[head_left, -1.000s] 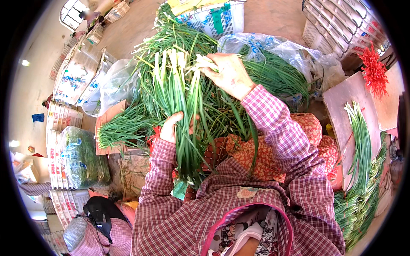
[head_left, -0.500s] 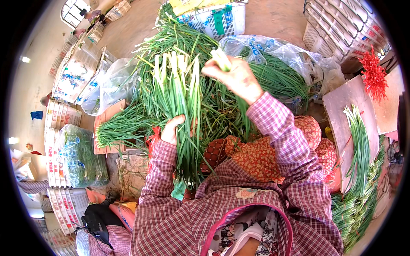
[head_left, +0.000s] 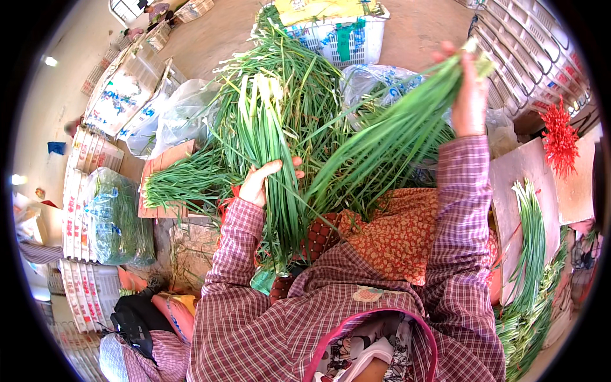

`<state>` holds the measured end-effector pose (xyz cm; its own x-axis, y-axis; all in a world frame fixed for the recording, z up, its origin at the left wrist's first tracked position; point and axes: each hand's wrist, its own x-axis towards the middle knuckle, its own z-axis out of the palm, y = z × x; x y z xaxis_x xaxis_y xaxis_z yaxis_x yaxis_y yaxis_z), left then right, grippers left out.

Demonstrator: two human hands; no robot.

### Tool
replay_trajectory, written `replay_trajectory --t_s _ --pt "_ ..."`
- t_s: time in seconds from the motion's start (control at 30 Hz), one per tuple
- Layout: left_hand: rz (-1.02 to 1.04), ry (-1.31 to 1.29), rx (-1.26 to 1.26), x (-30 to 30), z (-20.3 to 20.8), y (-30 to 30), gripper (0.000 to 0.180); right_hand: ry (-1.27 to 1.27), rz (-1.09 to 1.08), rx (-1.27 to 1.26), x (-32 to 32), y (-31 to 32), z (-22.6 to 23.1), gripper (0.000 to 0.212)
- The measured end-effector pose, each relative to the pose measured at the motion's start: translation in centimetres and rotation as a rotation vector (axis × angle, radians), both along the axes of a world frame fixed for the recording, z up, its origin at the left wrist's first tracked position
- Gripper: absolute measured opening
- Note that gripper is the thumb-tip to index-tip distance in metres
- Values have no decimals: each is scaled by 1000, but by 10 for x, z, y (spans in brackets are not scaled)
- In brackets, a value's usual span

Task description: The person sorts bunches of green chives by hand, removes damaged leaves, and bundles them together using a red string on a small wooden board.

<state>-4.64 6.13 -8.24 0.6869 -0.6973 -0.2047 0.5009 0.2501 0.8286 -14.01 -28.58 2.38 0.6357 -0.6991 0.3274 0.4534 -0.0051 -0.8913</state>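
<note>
My left hand (head_left: pixel 256 184) is wrapped round an upright bunch of Chinese chives (head_left: pixel 270 137), white stem ends at the top and green leaves hanging toward my lap. Raised at the far right, my right hand (head_left: pixel 471 105) grips a second bunch of chives (head_left: pixel 391 137) near its stem ends. Its long leaves trail down and left toward the middle; hand and stem ends are blurred by motion. Behind both bunches lies a large loose heap of chives (head_left: pixel 296 70). A patterned orange cloth (head_left: pixel 398 232) covers part of my lap.
A neat chive pile (head_left: pixel 181 181) rests on a board at left. At right, a bundle (head_left: pixel 533 235) lies on another board (head_left: pixel 506 191), below red ties (head_left: pixel 560 137). A white basket (head_left: pixel 369 38), stacked crates (head_left: pixel 528 57) and bagged chives (head_left: pixel 118 219) stand around. Another person (head_left: pixel 162 356) is at lower left.
My right hand has swung outward to the right and away from me, drawing its chives out across the heap. The left hand still holds its bunch in nearly the same place.
</note>
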Motion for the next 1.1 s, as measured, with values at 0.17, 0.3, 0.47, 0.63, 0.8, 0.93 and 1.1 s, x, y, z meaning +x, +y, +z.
replay_trajectory --t_s 0.17,0.3,0.47,0.63,0.8,0.93,1.1 --pt "170 -89 83 9 -4 -1 35 -338 -186 188 -22 -54 4 11" --pt "196 -97 142 8 -8 4 30 61 -271 -194 -9 11 9 24" --pt "196 -162 110 -10 5 -29 31 233 192 -473 28 106 -12 27" --pt "198 -193 94 -23 4 -50 38 324 60 -683 52 137 -27 47" --pt "112 -79 -66 -33 18 -53 36 333 -4 -758 56 129 -38 31" --pt "204 -135 56 -16 -7 -41 39 296 9 -752 56 126 -42 23" --pt "146 -9 90 -8 2 -35 24 274 -75 -821 55 109 -41 20"
